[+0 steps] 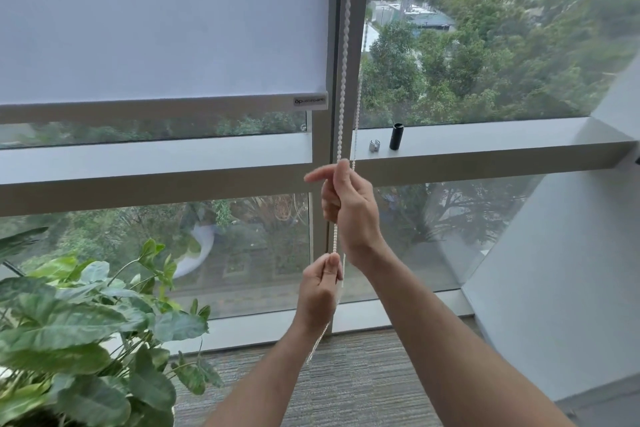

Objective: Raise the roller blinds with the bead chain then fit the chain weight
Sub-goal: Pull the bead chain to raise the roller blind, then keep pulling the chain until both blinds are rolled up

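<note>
A white roller blind covers the upper left window pane, its bottom bar hanging just above the horizontal frame rail. A white bead chain hangs down the vertical mullion in two strands. My right hand grips the chain at rail height, index finger stretched out to the left. Below it my left hand pinches the same chain, and the loose end trails under the wrist. A black cylinder and a small silver clip stand on the window ledge, right of the chain.
A large leafy plant fills the lower left, close to my left forearm. A white angled wall closes in on the right. Grey carpet lies below the window.
</note>
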{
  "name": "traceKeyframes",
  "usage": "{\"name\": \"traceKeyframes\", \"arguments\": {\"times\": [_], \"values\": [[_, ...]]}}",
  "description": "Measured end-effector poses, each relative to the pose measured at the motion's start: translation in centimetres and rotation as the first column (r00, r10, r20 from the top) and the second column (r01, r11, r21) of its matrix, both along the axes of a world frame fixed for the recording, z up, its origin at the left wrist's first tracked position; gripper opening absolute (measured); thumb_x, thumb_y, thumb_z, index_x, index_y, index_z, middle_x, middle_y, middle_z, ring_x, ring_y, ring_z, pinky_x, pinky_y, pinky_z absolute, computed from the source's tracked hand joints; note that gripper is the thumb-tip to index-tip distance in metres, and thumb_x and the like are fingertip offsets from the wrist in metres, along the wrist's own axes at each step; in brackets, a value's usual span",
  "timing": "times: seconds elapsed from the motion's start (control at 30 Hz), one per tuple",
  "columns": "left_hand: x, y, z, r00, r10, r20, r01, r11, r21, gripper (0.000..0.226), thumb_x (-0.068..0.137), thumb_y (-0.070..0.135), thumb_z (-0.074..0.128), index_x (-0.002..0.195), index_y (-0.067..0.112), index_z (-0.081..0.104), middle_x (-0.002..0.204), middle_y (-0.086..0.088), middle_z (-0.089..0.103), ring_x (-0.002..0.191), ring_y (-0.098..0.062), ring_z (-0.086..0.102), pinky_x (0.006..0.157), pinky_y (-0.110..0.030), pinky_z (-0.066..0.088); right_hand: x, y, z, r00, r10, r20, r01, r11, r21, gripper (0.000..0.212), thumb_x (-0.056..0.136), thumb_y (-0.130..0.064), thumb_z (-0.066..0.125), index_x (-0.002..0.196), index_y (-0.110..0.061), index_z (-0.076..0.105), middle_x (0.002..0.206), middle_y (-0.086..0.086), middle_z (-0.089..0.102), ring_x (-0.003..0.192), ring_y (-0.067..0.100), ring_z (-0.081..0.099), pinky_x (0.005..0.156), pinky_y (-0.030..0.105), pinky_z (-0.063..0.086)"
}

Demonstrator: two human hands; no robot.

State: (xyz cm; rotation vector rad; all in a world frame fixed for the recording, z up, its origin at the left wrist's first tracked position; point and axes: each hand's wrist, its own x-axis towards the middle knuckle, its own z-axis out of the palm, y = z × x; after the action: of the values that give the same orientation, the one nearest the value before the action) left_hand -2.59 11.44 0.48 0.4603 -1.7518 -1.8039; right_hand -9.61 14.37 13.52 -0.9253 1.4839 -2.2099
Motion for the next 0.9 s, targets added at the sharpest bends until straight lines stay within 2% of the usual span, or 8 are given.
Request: {"name": "traceKeyframes", "arguments": {"times": [0.1, 0.3, 0.4, 0.5, 0.63, 0.73, 0.8, 0.9], "values": [[0.7, -0.3, -1.6, 0.999, -0.018, 0.051, 0.017, 1.0, 0.006, 0.036, 0.095, 0.03, 0.045, 0.061, 0.019, 0.05, 0.051, 0.005, 0.037, 0.045, -0.009, 0.028, 0.045, -0.027, 0.022, 0.6, -0.4, -1.4, 0.994, -0.092, -0.057, 0.093, 0.996, 0.019, 0.048, 0.103, -0.036, 0.038, 0.062, -0.018, 0.057, 0.047, -0.013, 0.038, 0.042, 0.004, 0.03, 0.042, 0.019, 0.026], [2.4, -2.4, -4.0, 0.97, -0.175, 0.167, 0.183, 0.983, -0.034, 0.04, 0.09, 0.049, 0.051, 0.065, 0.021, 0.064, 0.052, 0.006, 0.046, 0.05, -0.01, 0.04, 0.05, -0.03, 0.032, 1.1, 0.2, -5.0, 0.988, -0.145, -0.057, 0.149, 0.985, 0.083, 0.049, 0.098, -0.05, 0.042, 0.059, -0.021, 0.051, 0.047, -0.014, 0.039, 0.043, 0.007, 0.032, 0.043, 0.022, 0.026], [2.0, -3.9, -2.6, 0.979, -0.139, 0.148, 0.147, 0.988, -0.043, 0.035, 0.09, 0.041, 0.048, 0.095, 0.018, 0.075, 0.091, -0.001, 0.074, 0.087, -0.016, 0.068, 0.08, -0.043, 0.054, 1.3, 0.3, -6.2, 0.988, -0.144, -0.051, 0.149, 0.984, 0.097, 0.047, 0.097, -0.048, 0.044, 0.057, -0.025, 0.053, 0.047, -0.015, 0.041, 0.044, 0.004, 0.033, 0.044, 0.018, 0.028], [0.6, -4.8, 2.9, 0.999, -0.004, -0.04, 0.009, 0.992, 0.129, 0.038, 0.092, 0.036, 0.048, 0.112, 0.015, 0.072, 0.11, -0.012, 0.074, 0.109, -0.03, 0.067, 0.093, -0.045, 0.052, 2.0, 0.1, -7.5, 0.995, -0.094, -0.023, 0.096, 0.989, 0.109, 0.044, 0.095, -0.048, 0.046, 0.056, -0.028, 0.054, 0.049, -0.014, 0.043, 0.047, 0.003, 0.034, 0.047, 0.018, 0.03], [-1.1, -4.7, 13.1, 0.954, -0.052, -0.294, 0.066, 0.997, 0.035, 0.055, 0.09, 0.06, 0.053, 0.115, 0.014, 0.068, 0.1, -0.015, 0.069, 0.093, -0.032, 0.065, 0.079, -0.042, 0.053, 3.1, 0.3, -9.9, 0.997, -0.073, -0.023, 0.076, 0.978, 0.197, 0.047, 0.093, -0.053, 0.045, 0.055, -0.026, 0.05, 0.05, -0.013, 0.041, 0.048, 0.007, 0.031, 0.049, 0.026, 0.025], [-2.3, -4.2, 19.5, 0.893, -0.162, -0.419, 0.129, 0.986, -0.106, 0.042, 0.099, 0.048, 0.044, 0.116, 0.016, 0.064, 0.084, -0.005, 0.066, 0.07, -0.021, 0.063, 0.059, -0.03, 0.05, 3.5, 0.6, -10.9, 0.998, -0.068, 0.006, 0.064, 0.97, 0.232, 0.048, 0.095, -0.049, 0.045, 0.054, -0.024, 0.046, 0.05, -0.01, 0.038, 0.048, 0.009, 0.03, 0.049, 0.025, 0.025], [-3.3, -3.8, 22.2, 0.887, -0.146, -0.438, 0.093, 0.986, -0.142, 0.035, 0.1, 0.042, 0.042, 0.107, 0.018, 0.067, 0.064, 0.005, 0.054, 0.051, -0.011, 0.047, 0.044, -0.023, 0.036, 3.4, 0.7, -10.8, 0.997, -0.071, 0.02, 0.065, 0.97, 0.233, 0.047, 0.096, -0.044, 0.044, 0.054, -0.022, 0.046, 0.049, -0.007, 0.037, 0.047, 0.01, 0.03, 0.048, 0.023, 0.025], [-4.4, -3.5, 23.2, 0.888, 0.0, -0.46, -0.064, 0.99, -0.123, 0.039, 0.104, 0.031, 0.041, 0.083, 0.014, 0.069, 0.05, 0.001, 0.035, 0.042, -0.013, 0.028, 0.04, -0.034, 0.018, 2.9, 1.1, -10.2, 0.997, -0.038, 0.062, 0.023, 0.973, 0.229, 0.046, 0.092, -0.044, 0.046, 0.054, -0.019, 0.05, 0.048, -0.001, 0.037, 0.044, 0.012, 0.029, 0.043, 0.021, 0.022]]}}
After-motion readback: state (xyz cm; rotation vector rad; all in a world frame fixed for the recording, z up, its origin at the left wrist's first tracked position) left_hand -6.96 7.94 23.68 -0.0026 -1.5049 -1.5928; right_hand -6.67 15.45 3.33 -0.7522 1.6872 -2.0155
